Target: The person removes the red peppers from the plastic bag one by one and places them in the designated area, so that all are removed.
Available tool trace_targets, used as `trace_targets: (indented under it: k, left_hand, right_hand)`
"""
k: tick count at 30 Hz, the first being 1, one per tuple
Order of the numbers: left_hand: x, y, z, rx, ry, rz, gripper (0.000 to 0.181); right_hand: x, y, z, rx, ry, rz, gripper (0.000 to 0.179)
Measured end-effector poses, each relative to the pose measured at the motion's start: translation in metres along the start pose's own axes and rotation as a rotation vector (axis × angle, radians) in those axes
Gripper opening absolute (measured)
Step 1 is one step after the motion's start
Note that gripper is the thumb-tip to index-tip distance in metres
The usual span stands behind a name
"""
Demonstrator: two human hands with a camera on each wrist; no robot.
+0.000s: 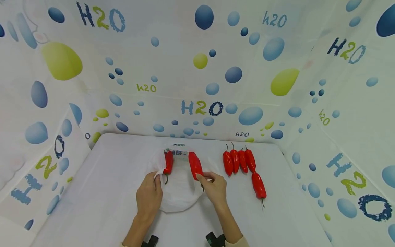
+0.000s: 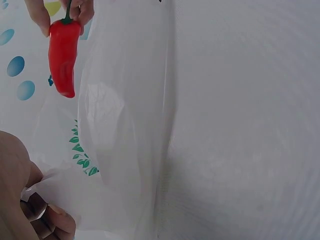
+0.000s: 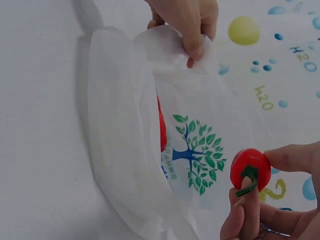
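My left hand (image 1: 149, 195) pinches the rim of a white plastic bag (image 1: 177, 205), whose mouth gapes open. A green-leaved tree print shows on it in the right wrist view. My right hand (image 1: 215, 187) holds a red chili pepper (image 1: 195, 164) by its stem end, tip pointing away, over the bag's mouth. In the left wrist view this pepper (image 2: 63, 57) hangs from the fingertips, apart from the bag's near side. Another red pepper (image 1: 168, 163) is at the bag's opening on the left, partly hidden by the bag wall in the right wrist view.
To the right of the bag, several red peppers (image 1: 235, 161) lie side by side on the white table (image 1: 290, 212). One more pepper (image 1: 258, 185) lies just in front of that row, its stem toward me. A patterned curtain (image 1: 172, 68) encloses the table's back and sides.
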State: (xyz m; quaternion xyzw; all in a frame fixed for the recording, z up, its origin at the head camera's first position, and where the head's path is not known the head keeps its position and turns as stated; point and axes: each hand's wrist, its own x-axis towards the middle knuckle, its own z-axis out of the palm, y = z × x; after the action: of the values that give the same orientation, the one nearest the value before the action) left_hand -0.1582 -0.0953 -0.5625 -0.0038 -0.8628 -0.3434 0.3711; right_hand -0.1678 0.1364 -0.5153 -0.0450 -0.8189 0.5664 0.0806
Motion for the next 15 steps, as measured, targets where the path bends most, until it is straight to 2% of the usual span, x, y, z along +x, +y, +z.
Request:
trace_targets:
  k: [4, 15]
  left_hand:
    - [0.000, 0.000, 0.001, 0.001, 0.001, -0.001, 0.017]
    - [0.000, -0.001, 0.001, 0.002, 0.006, 0.000, 0.018]
  right_hand:
    - [-0.004, 0.004, -0.004, -0.001, 0.015, -0.015, 0.032]
    - [-0.014, 0.011, -0.014, 0.021, 0.043, 0.010, 0.031]
